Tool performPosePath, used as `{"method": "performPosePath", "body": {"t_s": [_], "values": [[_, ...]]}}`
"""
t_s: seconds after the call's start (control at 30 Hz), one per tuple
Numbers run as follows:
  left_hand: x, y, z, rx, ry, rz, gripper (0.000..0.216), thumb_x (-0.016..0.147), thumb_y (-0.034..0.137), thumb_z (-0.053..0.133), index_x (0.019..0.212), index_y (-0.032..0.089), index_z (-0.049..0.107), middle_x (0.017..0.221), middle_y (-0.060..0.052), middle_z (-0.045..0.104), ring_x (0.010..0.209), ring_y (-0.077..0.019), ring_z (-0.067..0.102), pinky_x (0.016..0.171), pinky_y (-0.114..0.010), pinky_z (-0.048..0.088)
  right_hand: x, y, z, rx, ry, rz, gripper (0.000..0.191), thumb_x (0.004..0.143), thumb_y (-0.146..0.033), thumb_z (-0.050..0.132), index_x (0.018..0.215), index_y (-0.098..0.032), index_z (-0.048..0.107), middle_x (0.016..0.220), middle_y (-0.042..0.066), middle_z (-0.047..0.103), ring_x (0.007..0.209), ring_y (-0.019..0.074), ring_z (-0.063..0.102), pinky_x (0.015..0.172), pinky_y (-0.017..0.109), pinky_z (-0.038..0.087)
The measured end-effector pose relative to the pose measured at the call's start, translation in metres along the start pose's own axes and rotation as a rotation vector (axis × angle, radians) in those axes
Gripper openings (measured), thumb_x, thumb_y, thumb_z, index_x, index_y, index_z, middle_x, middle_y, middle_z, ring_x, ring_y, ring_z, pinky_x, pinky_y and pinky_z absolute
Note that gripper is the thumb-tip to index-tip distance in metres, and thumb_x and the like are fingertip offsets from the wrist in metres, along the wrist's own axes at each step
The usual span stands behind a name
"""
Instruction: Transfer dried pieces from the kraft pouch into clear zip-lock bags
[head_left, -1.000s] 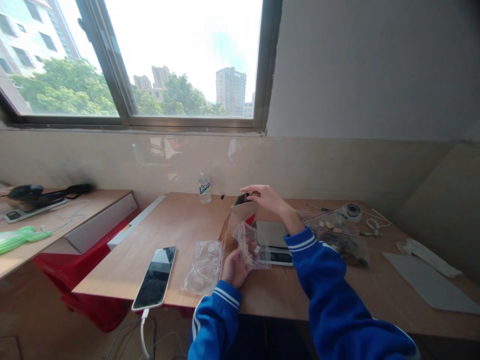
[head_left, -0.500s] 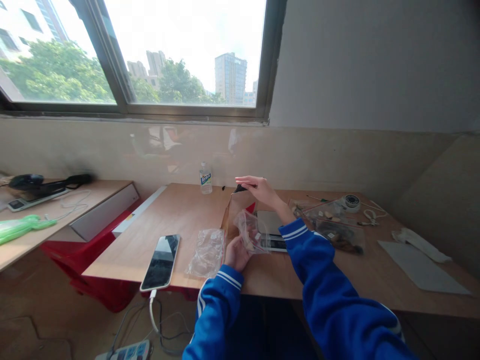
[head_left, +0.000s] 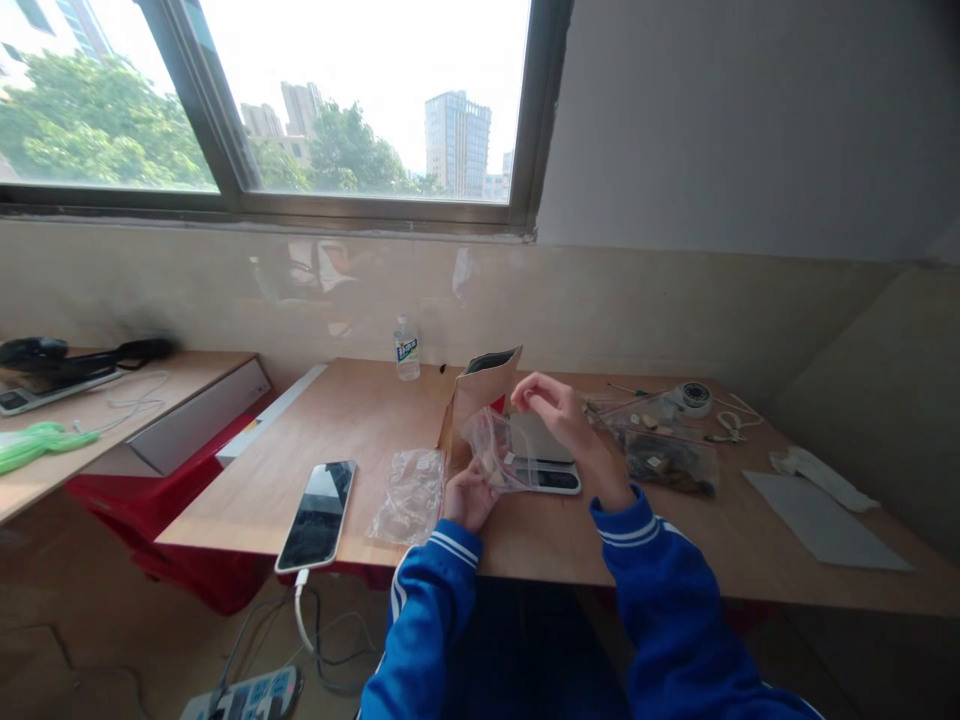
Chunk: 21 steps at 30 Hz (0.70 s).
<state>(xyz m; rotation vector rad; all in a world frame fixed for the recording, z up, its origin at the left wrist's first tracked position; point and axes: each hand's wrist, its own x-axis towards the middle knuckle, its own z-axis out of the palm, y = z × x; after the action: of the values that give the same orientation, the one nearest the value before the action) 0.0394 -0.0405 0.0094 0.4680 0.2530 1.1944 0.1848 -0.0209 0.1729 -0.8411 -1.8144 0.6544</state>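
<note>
Holding item: small clear zip bag (head_left: 496, 455), pinched at its lower end by the left hand (head_left: 466, 495), near the front edge of the wooden table (head_left: 360, 440). Right hand (head_left: 559, 412): fingers curled together at the bag's upper rim; whether they grip it cannot be told. Brown paper pouch (head_left: 480, 390): upright, mouth open, just behind the bag. Digital scale (head_left: 547, 455): flat, behind the bag, under the right hand. Empty clear bag (head_left: 411, 492): flat, left of the left hand. Phone (head_left: 316, 513): at the front left edge, cable attached. Water bottle (head_left: 407, 349): at the back edge. Filled zip bags (head_left: 664, 450): toward the right side.
</note>
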Motion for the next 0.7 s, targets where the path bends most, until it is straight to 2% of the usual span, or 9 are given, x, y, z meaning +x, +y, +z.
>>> {"method": "performPosePath", "body": {"t_s": [0.1,0.2,0.27,0.33,0.4,0.5,0.6,0.7], "values": [[0.0,-0.001,0.001,0.061,0.004,0.024,0.065,0.06,0.004,0.053,0.122,0.021,0.052,0.117,-0.006,0.061,0.117,-0.0241,0.05,0.095,-0.036,0.041,-0.025,0.017,-0.002,-0.104,-0.233,0.116,0.021,0.081,-0.014,0.044,0.077,-0.018,0.064,0.077,0.001,0.065,0.073,0.0145,0.06,0.07,0.027,0.047],[-0.001,-0.003,0.003,0.098,0.025,0.027,0.059,0.062,0.001,0.055,0.118,0.021,0.055,0.114,-0.005,0.062,0.114,-0.0219,0.053,0.097,-0.034,0.041,-0.039,0.036,0.001,-0.187,-0.314,0.166,0.015,0.078,-0.014,0.05,0.078,-0.017,0.065,0.082,0.004,0.066,0.077,0.0169,0.06,0.073,0.03,0.047],[-0.001,-0.003,0.005,0.109,0.023,0.029,0.054,0.065,0.001,0.058,0.115,0.021,0.056,0.116,-0.004,0.06,0.113,-0.0202,0.054,0.098,-0.032,0.04,-0.044,0.045,0.002,-0.161,-0.359,0.211,0.012,0.076,-0.017,0.057,0.084,-0.016,0.066,0.088,0.005,0.067,0.08,0.0188,0.062,0.075,0.031,0.049],[0.0,-0.004,0.006,0.114,0.016,0.032,0.05,0.068,0.003,0.062,0.115,0.021,0.056,0.12,-0.004,0.059,0.112,-0.0195,0.055,0.097,-0.031,0.041,-0.049,0.049,0.001,-0.072,-0.421,0.262,0.028,0.075,-0.023,0.063,0.103,-0.017,0.064,0.101,0.006,0.067,0.089,0.0211,0.063,0.08,0.034,0.049],[0.001,-0.005,0.007,0.125,0.026,0.042,0.049,0.071,0.007,0.065,0.117,0.02,0.055,0.12,-0.006,0.059,0.111,-0.0194,0.056,0.095,-0.031,0.043,-0.055,0.052,0.0,0.014,-0.478,0.294,0.05,0.074,-0.028,0.066,0.122,-0.021,0.055,0.116,0.007,0.062,0.103,0.0238,0.06,0.089,0.038,0.047],[0.004,-0.007,0.004,0.153,0.106,0.047,0.042,0.07,0.012,0.07,0.11,0.017,0.059,0.111,-0.007,0.063,0.101,-0.0185,0.061,0.09,-0.029,0.047,-0.063,0.057,0.002,0.084,-0.491,0.319,0.068,0.072,-0.03,0.07,0.134,-0.022,0.044,0.129,0.008,0.055,0.116,0.0265,0.053,0.099,0.042,0.041],[0.006,-0.009,0.0,0.173,0.191,0.018,0.033,0.066,0.018,0.075,0.096,0.013,0.063,0.097,-0.007,0.067,0.086,-0.0157,0.065,0.079,-0.026,0.051,-0.064,0.062,0.008,0.13,-0.447,0.328,0.064,0.07,-0.03,0.072,0.13,-0.021,0.049,0.128,0.009,0.056,0.116,0.0274,0.053,0.102,0.044,0.039],[0.006,-0.009,-0.003,0.196,0.218,0.004,0.036,0.063,0.022,0.079,0.093,0.013,0.062,0.088,-0.006,0.068,0.074,-0.014,0.066,0.067,-0.024,0.054,-0.063,0.065,0.015,0.205,-0.457,0.344,0.06,0.069,-0.031,0.073,0.125,-0.021,0.054,0.122,0.01,0.06,0.111,0.0271,0.057,0.099,0.045,0.042]]}}
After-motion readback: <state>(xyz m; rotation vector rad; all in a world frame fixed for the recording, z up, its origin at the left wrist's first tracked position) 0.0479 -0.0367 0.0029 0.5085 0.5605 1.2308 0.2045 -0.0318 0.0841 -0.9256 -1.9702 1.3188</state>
